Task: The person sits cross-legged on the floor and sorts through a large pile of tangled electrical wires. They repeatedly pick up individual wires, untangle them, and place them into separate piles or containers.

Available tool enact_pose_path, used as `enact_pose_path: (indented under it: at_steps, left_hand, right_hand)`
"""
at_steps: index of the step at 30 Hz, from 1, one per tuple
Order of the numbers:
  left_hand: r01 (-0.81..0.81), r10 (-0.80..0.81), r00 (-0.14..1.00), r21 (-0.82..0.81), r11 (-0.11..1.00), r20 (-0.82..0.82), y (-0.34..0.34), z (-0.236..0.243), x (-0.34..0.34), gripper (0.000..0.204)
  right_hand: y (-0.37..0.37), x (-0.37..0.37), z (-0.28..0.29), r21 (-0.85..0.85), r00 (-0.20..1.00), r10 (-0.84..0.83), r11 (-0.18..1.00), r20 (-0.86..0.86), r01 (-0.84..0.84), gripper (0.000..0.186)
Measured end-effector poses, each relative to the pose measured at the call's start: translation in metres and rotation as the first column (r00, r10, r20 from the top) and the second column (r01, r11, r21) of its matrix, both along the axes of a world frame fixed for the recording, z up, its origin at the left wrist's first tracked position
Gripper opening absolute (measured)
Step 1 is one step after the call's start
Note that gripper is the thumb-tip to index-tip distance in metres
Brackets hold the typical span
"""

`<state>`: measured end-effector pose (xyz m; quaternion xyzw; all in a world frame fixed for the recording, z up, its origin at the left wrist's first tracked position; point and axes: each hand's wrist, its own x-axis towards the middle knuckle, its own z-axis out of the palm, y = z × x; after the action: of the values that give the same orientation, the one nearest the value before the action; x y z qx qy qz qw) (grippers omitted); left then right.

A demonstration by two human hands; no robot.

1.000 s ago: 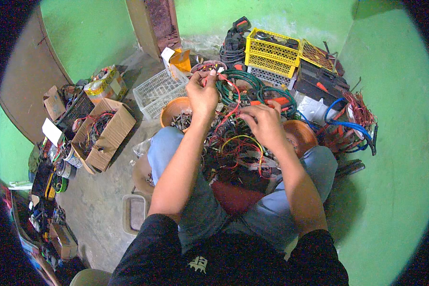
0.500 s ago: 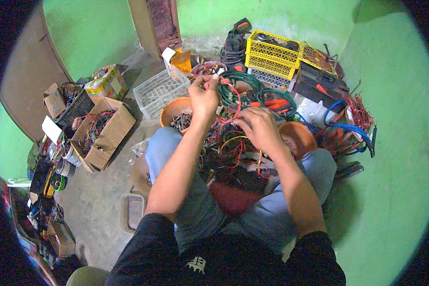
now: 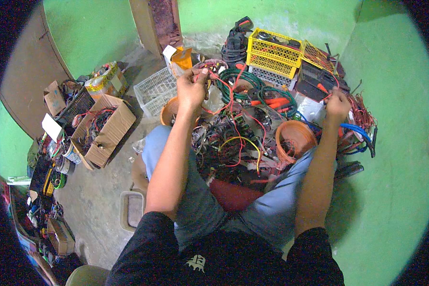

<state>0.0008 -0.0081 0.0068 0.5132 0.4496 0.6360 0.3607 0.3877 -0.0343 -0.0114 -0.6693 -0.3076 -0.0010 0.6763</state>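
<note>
My left hand (image 3: pixel 192 91) is raised above the left clay-coloured bowl (image 3: pixel 167 113), its fingers pinched on a thin red wire (image 3: pixel 232 98). From there the wire runs right and droops in loops over a tangled heap of wires (image 3: pixel 224 128) between my knees. Out to the right, level with the white bag, my right hand (image 3: pixel 337 106) is closed, with a thin bit of red wire (image 3: pixel 337 81) sticking up from its fingers. Whether both pieces belong to one wire I cannot tell. A yellow wire (image 3: pixel 245 138) curves across the heap.
Behind the heap lie a coil of green cable (image 3: pixel 252 76) and stacked yellow crates (image 3: pixel 273 52). A second clay-coloured bowl (image 3: pixel 294 126) stands by my right knee, with blue cable (image 3: pixel 357 128) beyond. Left are a clear basket (image 3: pixel 159 90), a cardboard box (image 3: pixel 114 136) and a small tray (image 3: pixel 124 212).
My right hand has swung far out to the right from beside the left one. My left hand has shifted slightly left, and the red wire now hangs in wider loops.
</note>
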Motion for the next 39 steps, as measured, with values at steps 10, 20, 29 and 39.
enact_pose_path:
  at_steps: [10, 20, 29, 39]
  left_hand:
    - [0.067, -0.074, 0.995, 0.102, 0.993, 0.061, -0.003, -0.01, 0.022, 0.019]
    - [0.12, -0.128, 0.975, 0.056, 0.991, 0.184, 0.002, -0.012, 0.031, 0.017]
    - [0.027, -0.033, 0.993, 0.056, 0.998, 0.111, -0.001, -0.01, 0.024, 0.017]
    - [-0.087, 0.079, 0.995, 0.12, 0.989, 0.065, 0.009, -0.012, 0.014, 0.018]
  right_hand:
    - [-0.036, -0.157, 0.002, -0.255, 0.441, 0.543, 0.789, 0.714, -0.559, 0.054]
    - [-0.041, -0.186, -0.023, -0.495, 0.449, 0.823, 0.568, 0.348, -0.657, 0.029]
    - [-0.049, -0.177, -0.008, -0.27, 0.358, 0.888, 0.435, 0.289, -0.859, 0.019]
    - [-0.013, -0.012, 0.001, 0.523, 0.971, -0.153, 0.851, 0.185, 0.034, 0.022]
